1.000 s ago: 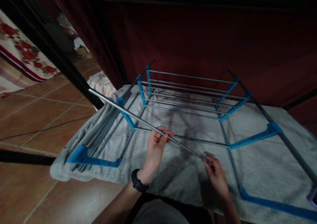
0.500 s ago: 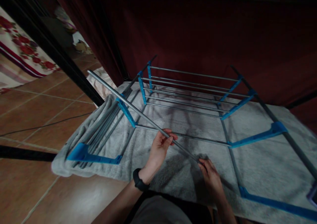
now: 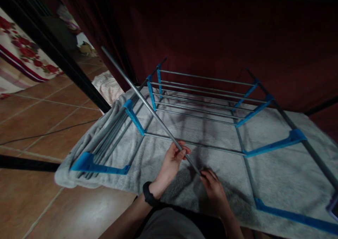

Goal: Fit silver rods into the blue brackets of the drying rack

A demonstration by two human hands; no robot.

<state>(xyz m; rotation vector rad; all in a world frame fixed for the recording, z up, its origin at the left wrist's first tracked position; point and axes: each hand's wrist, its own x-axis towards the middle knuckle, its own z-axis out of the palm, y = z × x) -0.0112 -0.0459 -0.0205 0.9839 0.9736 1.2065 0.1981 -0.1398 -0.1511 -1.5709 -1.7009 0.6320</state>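
Note:
A long grey metal tube [image 3: 144,101] slants from the upper left down to my two hands. My left hand [image 3: 172,160], with a black band at the wrist, pinches it along its lower part. At the tube's lower end, the fingers of my right hand [image 3: 213,188] are closed around the tip. Beyond my hands lies a partly assembled rack with blue plastic brackets [image 3: 274,145] and thin crossbars [image 3: 200,118]. One crossbar [image 3: 211,146] runs just behind my left hand. Several loose grey tubes [image 3: 113,133] lie together on the left, near another blue bracket [image 3: 97,165].
A grey blanket [image 3: 280,175] covers the surface under the rack. Dark red curtain [image 3: 211,35] hangs behind. Black posts [image 3: 66,63] stand at the left over a tiled floor [image 3: 31,123], where a cable [image 3: 52,133] runs. A dark device [image 3: 333,206] shows at the right edge.
The tube has swung steeper, its far end rising and its near end shifting left. My right hand has moved left with it, closer to my left hand.

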